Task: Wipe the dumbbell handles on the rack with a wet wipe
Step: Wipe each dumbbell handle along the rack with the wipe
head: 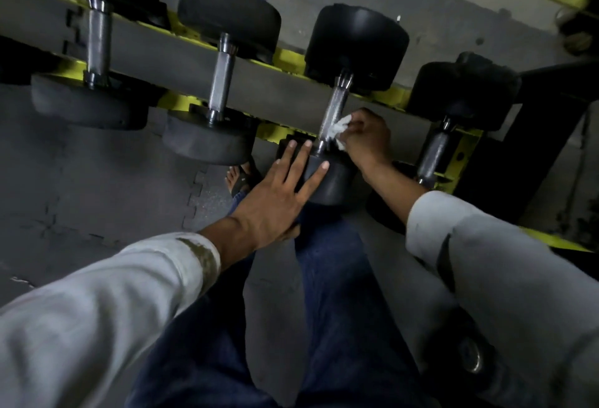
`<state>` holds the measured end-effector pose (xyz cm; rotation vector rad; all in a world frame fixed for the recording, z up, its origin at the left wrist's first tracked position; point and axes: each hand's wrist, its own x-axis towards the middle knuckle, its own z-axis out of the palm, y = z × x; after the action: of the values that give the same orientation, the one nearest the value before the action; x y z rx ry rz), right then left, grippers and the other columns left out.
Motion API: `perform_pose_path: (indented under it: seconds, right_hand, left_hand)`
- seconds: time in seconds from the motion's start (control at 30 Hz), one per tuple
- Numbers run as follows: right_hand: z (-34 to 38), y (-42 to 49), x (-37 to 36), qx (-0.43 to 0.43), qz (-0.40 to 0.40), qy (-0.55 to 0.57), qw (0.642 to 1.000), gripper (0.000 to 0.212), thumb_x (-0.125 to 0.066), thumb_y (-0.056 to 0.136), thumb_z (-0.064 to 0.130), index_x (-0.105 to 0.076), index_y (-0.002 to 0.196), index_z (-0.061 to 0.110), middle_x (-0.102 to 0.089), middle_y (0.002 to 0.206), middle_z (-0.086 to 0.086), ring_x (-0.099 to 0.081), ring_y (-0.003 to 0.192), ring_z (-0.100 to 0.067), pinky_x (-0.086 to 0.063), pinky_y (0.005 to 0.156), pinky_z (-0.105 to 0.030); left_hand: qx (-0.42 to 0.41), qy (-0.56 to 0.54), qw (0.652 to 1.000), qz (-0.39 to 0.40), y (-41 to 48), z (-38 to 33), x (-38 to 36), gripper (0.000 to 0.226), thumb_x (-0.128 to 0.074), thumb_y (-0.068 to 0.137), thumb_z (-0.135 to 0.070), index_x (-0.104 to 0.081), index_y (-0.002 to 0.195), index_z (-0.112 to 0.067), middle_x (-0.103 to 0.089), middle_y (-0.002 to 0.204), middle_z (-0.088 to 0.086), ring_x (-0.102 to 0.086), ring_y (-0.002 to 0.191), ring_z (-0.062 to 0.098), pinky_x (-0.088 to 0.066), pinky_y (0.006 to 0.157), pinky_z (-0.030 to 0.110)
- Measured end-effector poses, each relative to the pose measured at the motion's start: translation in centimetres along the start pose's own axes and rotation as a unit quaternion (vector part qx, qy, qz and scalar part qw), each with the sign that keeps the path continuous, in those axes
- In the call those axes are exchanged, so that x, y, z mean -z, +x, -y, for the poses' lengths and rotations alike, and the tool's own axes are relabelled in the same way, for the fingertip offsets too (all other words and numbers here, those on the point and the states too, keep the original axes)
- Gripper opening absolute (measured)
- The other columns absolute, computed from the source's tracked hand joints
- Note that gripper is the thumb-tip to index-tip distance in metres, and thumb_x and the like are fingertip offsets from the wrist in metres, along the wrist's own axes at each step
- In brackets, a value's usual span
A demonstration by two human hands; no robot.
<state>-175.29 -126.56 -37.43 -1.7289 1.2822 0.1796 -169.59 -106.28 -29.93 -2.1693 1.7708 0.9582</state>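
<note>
Wiping third handle (334,109), 1 o'clock on the rack (176,101): your right hand (368,136) pinches the wet wipe (339,130) at its lower end, left hand (282,193) spread on the head (335,185); next, probably stroke upward.

Long sleeves, both pale grey-white: left sleeve (113,294) w/ brownish stain patch (201,253) at the cuff, right sleeve (492,265) creased, dark fold line near cuff. Dark blue trousers (327,317), loose folds. Black open-toe sandal (243,179) on one foot, toes showing. Bare past the cuffs: left grip (275,201) & right grip (369,138); cuffs sit partway up forearms.
</note>
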Motion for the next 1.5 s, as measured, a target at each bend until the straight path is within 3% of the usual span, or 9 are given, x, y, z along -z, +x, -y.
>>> perform_pose_path:
  seconds: [0.17,0.23,0.33,0.53,0.63,0.83,1.03,1.33,1.5]
  right_hand:
    - [3.5,2.9,-0.3,-0.181,-0.018,0.348,0.920,0.025,-0.048,0.096,-0.004,-0.062,0.077,0.004,-0.058,0.067,-0.006,-0.060,0.053,-0.016,-0.053,0.058,-0.025]
    - [4.5,4.7,-0.4,-0.196,0.003,0.431,0.881,0.021,-0.042,0.101,0.003,-0.061,0.097,-0.006,-0.058,0.078,-0.008,-0.061,0.074,-0.028,-0.056,0.086,-0.045]
    - [4.3,5.1,-1.7,-0.229,0.046,0.516,0.824,0.036,-0.037,0.105,0.022,-0.058,0.126,0.002,-0.063,0.122,-0.024,-0.063,0.110,-0.041,-0.052,0.083,-0.053]
    - [1.5,1.5,-1.1,-0.206,0.151,0.215,0.943,0.030,-0.043,0.094,0.010,-0.067,0.075,0.013,-0.067,0.067,-0.002,-0.060,0.057,-0.015,-0.045,0.054,-0.022]
    - [0.4,0.5,0.0,-0.092,0.174,-0.025,0.980,0.017,-0.057,0.082,0.005,-0.067,0.068,0.010,-0.065,0.068,-0.005,-0.059,0.065,-0.016,-0.042,0.058,-0.024]
    - [-0.4,-2.8,-0.4,0.041,0.049,-0.073,0.995,0.015,-0.074,0.083,0.020,-0.061,0.088,0.019,-0.066,0.086,0.004,-0.065,0.083,-0.018,-0.052,0.074,-0.031]
    - [2.7,1.2,0.2,0.373,-0.023,-0.359,0.855,0.025,-0.062,0.087,0.011,-0.063,0.113,0.013,-0.058,0.115,-0.012,-0.056,0.108,-0.032,-0.052,0.079,-0.041]
    - [6.6,0.5,-1.6,0.286,0.193,-0.580,0.738,0.026,-0.053,0.098,0.030,-0.068,0.112,0.014,-0.067,0.118,-0.009,-0.066,0.106,-0.033,-0.043,0.067,-0.035]
    - [7.4,0.3,-1.1,0.294,0.241,-0.531,0.757,0.020,-0.060,0.089,0.025,-0.074,0.104,0.021,-0.071,0.110,-0.008,-0.066,0.107,-0.033,-0.050,0.075,-0.035]
  left_hand:
    - [0.021,0.010,1.000,-0.008,0.3,-0.6,-0.7,0.134,-0.068,0.083,-0.066,0.027,0.158,-0.009,0.031,0.159,0.035,0.018,0.151,0.053,-0.017,0.125,0.058]
    - [0.021,0.008,1.000,-0.009,0.4,-0.6,-1.0,0.136,-0.070,0.081,-0.066,0.028,0.157,-0.009,0.032,0.158,0.035,0.019,0.151,0.053,-0.018,0.124,0.058]
    - [0.022,0.012,1.000,-0.005,0.4,-0.6,-1.1,0.138,-0.071,0.080,-0.065,0.028,0.157,-0.009,0.033,0.158,0.035,0.019,0.151,0.054,-0.017,0.125,0.059]
    - [0.026,0.015,1.000,-0.005,0.2,-0.7,-0.8,0.136,-0.070,0.081,-0.066,0.028,0.157,-0.009,0.032,0.158,0.035,0.018,0.151,0.053,-0.015,0.125,0.059]
    - [0.033,0.020,0.999,0.001,0.2,-0.8,-0.7,0.136,-0.069,0.082,-0.066,0.029,0.157,-0.009,0.034,0.157,0.035,0.020,0.151,0.053,-0.013,0.125,0.059]
    - [0.041,0.010,0.999,0.004,0.4,-1.0,-0.6,0.138,-0.071,0.080,-0.066,0.028,0.157,-0.010,0.032,0.158,0.036,0.019,0.151,0.054,-0.014,0.125,0.060]
    - [0.036,0.025,0.999,0.000,0.5,-0.8,-1.1,0.139,-0.070,0.079,-0.068,0.029,0.157,-0.010,0.032,0.158,0.036,0.018,0.151,0.054,-0.014,0.125,0.060]
    - [0.019,0.001,1.000,0.008,0.3,-0.3,-0.7,0.135,-0.070,0.083,-0.065,0.029,0.157,-0.011,0.034,0.158,0.035,0.020,0.151,0.053,-0.016,0.125,0.058]
    - [0.005,-0.003,1.000,0.005,0.2,0.1,-0.9,0.137,-0.072,0.081,-0.064,0.029,0.157,-0.012,0.033,0.158,0.034,0.019,0.151,0.053,-0.018,0.124,0.058]
